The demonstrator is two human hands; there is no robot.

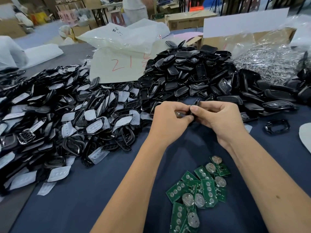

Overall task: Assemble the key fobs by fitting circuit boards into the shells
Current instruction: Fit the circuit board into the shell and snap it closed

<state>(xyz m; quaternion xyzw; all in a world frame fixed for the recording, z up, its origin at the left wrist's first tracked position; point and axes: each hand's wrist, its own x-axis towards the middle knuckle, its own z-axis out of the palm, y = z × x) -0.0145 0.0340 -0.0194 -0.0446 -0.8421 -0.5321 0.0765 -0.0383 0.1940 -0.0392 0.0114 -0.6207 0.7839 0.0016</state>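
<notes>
From the head camera I see both hands meeting at the centre of the frame over the table point(84, 190), which is covered in a dark blue cloth. My left hand point(170, 116) and right hand point(217, 115) both have their fingers curled around one black key fob shell point(195, 106), pinching it from either side; the shell is edge-on and mostly hidden, so I cannot tell whether a board sits inside.

In the lower centre, between my forearms, lies a loose scatter of green circuit boards point(200, 187), flat and rectangular, several carrying round silvery coin cells.

In the upper right, a crinkled clear plastic bag point(272, 52) holds a mass of small shiny metal parts, too fine to identify. Behind it stands a cardboard box point(217, 39), contents unseen.

The left half of the frame is filled by a heap of black frames with translucent white button pads point(50, 118). Centre top, a mound of glossy black shells point(188, 71) with rounded corners. A single black ring-shaped frame point(276, 126) lies alone at the right edge. A white bag marked in red point(117, 64) sits between the heaps.
</notes>
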